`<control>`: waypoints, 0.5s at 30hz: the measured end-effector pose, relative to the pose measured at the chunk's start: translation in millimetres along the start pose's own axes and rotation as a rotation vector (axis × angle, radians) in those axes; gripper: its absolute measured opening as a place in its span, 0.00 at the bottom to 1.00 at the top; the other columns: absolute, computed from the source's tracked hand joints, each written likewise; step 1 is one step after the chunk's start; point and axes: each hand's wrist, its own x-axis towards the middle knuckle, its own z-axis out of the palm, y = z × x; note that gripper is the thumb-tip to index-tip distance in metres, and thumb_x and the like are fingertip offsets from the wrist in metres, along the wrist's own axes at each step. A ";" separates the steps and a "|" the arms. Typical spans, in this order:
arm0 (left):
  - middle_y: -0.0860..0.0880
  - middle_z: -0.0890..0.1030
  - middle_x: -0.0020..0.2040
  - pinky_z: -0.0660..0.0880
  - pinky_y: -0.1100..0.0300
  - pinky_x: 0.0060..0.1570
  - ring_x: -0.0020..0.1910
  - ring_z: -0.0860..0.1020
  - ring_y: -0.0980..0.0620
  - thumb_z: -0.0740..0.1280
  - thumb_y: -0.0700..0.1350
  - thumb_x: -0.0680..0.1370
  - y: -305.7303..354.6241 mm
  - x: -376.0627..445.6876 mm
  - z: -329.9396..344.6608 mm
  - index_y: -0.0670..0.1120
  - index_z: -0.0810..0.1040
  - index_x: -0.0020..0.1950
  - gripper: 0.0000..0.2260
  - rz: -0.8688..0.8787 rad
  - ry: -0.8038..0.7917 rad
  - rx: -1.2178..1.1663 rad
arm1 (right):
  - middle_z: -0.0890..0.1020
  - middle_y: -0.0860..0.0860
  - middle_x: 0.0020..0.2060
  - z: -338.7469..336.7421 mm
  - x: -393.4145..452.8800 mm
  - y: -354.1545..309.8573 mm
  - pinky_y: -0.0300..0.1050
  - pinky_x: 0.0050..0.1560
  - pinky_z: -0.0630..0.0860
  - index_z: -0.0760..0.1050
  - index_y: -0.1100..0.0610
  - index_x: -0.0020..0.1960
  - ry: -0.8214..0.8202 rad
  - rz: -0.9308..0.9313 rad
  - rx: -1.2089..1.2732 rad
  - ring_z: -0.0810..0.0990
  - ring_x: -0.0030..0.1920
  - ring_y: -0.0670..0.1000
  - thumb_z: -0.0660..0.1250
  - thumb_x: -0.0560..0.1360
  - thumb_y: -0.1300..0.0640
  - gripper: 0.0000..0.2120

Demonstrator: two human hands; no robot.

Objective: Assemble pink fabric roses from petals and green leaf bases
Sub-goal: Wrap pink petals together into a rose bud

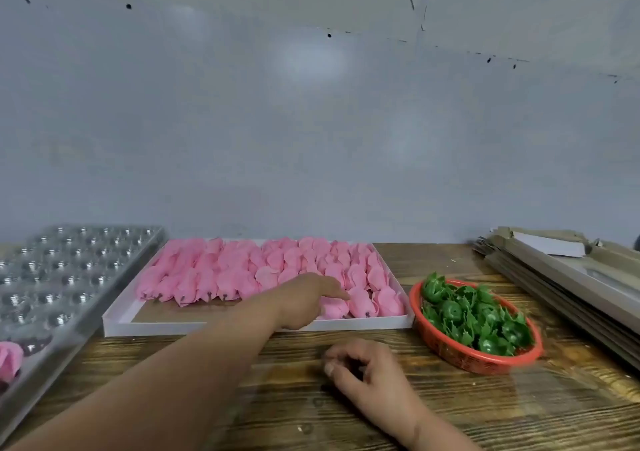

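My right hand [363,371] rests nearest the lens on the wooden table [346,416], just in front of the white tray [221,326], its fingers loosely curled inward with the thumb tip meeting them; whether anything small sits inside that curl I cannot tell, as the gap is dark. My left hand [304,300] reaches across the tray's front rim, index finger stretched out straight and touching a pink petal bundle [360,303] in the tray's front right corner, the other fingers bent underneath and gripping nothing that shows. Rows of pink petals [263,270] fill the tray from its back edge forward, leaving a strip of brown cardboard bare along its front left. Just right of the tray, nearly touching its corner, a red plastic basket [460,357] holds a heap of green leaf bases [474,319]. Left of the tray lies a clear moulded blister tray [62,277] of round pockets, and one finished pink rose [8,360] sits in a pocket at its near end. Further right of the tray, beyond the basket, a stack of flattened grey cartons [571,277] slants along the table. Behind the tray rises a plain grey wall [311,121].
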 end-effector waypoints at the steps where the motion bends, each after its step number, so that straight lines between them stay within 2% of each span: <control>1: 0.51 0.62 0.77 0.52 0.60 0.72 0.76 0.58 0.51 0.59 0.33 0.80 1.3 2.5 -0.9 0.53 0.69 0.72 0.24 -0.002 -0.026 0.031 | 0.83 0.49 0.37 0.4 0.3 2.3 0.32 0.41 0.73 0.80 0.45 0.42 -0.002 -0.005 0.021 0.79 0.39 0.43 0.69 0.69 0.53 0.03; 5: 0.51 0.65 0.75 0.58 0.54 0.73 0.74 0.61 0.49 0.60 0.36 0.80 2.8 14.0 2.3 0.53 0.68 0.73 0.23 0.011 -0.111 0.114 | 0.83 0.49 0.37 0.2 0.9 1.8 0.30 0.40 0.71 0.82 0.51 0.44 0.032 -0.001 -0.002 0.79 0.38 0.42 0.71 0.70 0.55 0.04; 9: 0.52 0.68 0.73 0.62 0.53 0.72 0.72 0.65 0.50 0.62 0.34 0.78 -1.0 22.1 5.3 0.55 0.70 0.72 0.25 -0.047 -0.127 0.168 | 0.81 0.47 0.35 -0.9 -0.3 -0.9 0.28 0.40 0.69 0.82 0.55 0.45 0.042 -0.025 0.005 0.77 0.37 0.38 0.71 0.70 0.57 0.04; 15: 0.48 0.71 0.71 0.66 0.54 0.69 0.69 0.69 0.47 0.64 0.37 0.77 -4.7 28.5 5.2 0.50 0.71 0.71 0.23 -0.087 -0.111 0.179 | 0.79 0.45 0.33 -3.5 0.4 -2.9 0.30 0.41 0.71 0.82 0.53 0.43 0.018 -0.032 0.017 0.76 0.37 0.38 0.70 0.70 0.57 0.03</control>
